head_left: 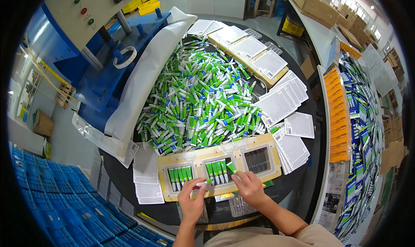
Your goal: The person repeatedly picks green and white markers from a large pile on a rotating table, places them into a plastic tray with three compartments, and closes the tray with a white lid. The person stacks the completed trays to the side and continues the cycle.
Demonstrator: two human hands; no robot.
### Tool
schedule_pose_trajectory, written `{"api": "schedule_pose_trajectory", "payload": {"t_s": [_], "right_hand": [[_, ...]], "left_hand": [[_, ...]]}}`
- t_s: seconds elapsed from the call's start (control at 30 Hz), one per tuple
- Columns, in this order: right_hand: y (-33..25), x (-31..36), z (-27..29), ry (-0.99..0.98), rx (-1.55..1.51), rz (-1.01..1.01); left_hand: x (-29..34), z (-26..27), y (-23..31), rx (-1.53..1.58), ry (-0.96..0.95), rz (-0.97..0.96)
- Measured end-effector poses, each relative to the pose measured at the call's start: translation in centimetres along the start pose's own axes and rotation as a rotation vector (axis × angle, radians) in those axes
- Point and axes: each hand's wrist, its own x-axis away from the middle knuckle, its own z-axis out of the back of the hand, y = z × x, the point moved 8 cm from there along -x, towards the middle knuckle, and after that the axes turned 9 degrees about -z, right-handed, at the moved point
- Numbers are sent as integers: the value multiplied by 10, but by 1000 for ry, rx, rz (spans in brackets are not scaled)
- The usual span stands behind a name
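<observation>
Tubes, slim, green and white

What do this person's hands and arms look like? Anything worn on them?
The left hand and right hand are ungloved, with no watch visible. Both forearms are bare; a beige sleeve shows higher on the right arm.

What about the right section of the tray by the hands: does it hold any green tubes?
No, the tray shows bare slots in its right section, while green tubes sit in the other two.
</observation>
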Motion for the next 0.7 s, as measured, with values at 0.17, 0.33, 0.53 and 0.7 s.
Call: {"api": "schedule_pose_trajectory", "payload": {"t_s": [0.17, 0.33, 0.53, 0.7], "right_hand": [[-6, 5, -17, -144, 91, 94], [-3, 5, -18, -100, 79, 61], [2, -2, -23, -134, -36, -27], [19, -15, -6, -37, -204, -149]], "left_hand": [[-10, -3, 6, 47, 42, 11], [-11, -4, 5, 44, 34, 14], [-4, -3, 0, 37, 40, 24], [-2, -5, 2, 23, 7, 43]]}}
